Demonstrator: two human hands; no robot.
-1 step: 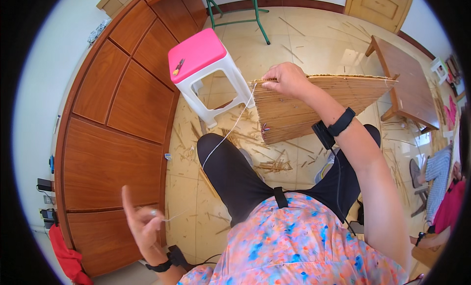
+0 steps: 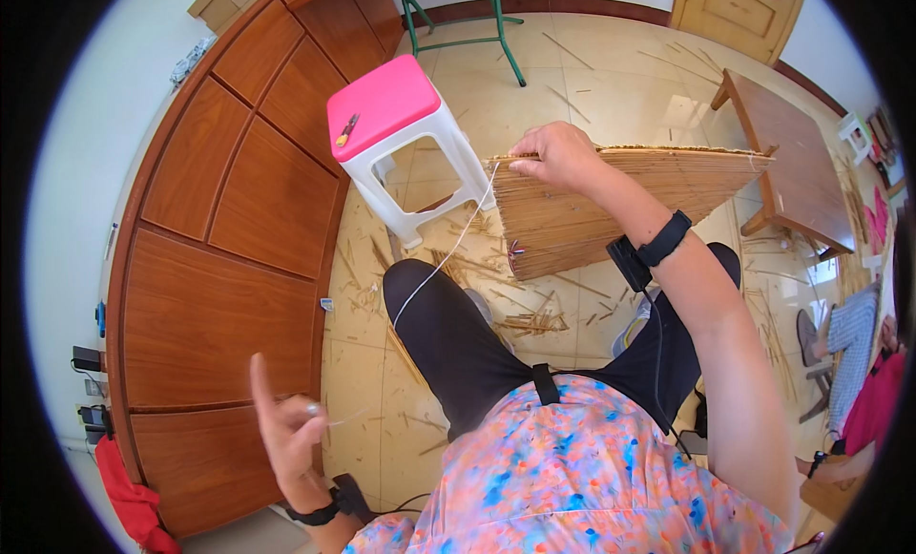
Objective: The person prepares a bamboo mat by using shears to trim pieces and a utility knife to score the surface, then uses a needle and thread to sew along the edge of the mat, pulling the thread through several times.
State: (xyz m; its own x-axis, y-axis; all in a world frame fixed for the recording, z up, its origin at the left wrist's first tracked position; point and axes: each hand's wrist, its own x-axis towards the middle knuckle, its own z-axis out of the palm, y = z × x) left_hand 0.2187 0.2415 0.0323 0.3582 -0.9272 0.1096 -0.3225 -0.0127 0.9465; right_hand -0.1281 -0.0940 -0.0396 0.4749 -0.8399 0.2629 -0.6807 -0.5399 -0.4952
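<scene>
My right hand [image 2: 558, 158] pinches the top left edge of a large reed mat [image 2: 611, 220], where a white string [image 2: 458, 241] is attached. The string drapes across my left thigh [image 2: 420, 306]. At lower left, my left hand [image 2: 291, 430] has its index finger stretched out and its other fingers curled on a thin length of string near the wooden cabinet. Left of the mat stands a white stool with a pink seat [image 2: 382, 101], a small yellow-handled knife [image 2: 345, 131] lying on it.
A wooden cabinet [image 2: 215, 315] lines the left. Reed scraps [image 2: 534, 320] litter the tiled floor. A green metal stand [image 2: 496, 29] is at the back. A low wooden table [image 2: 782, 163] stands right, and another person [image 2: 854, 363] sits at the far right.
My left hand has shifted slightly to the right and tilted. My right hand and the mat look the same.
</scene>
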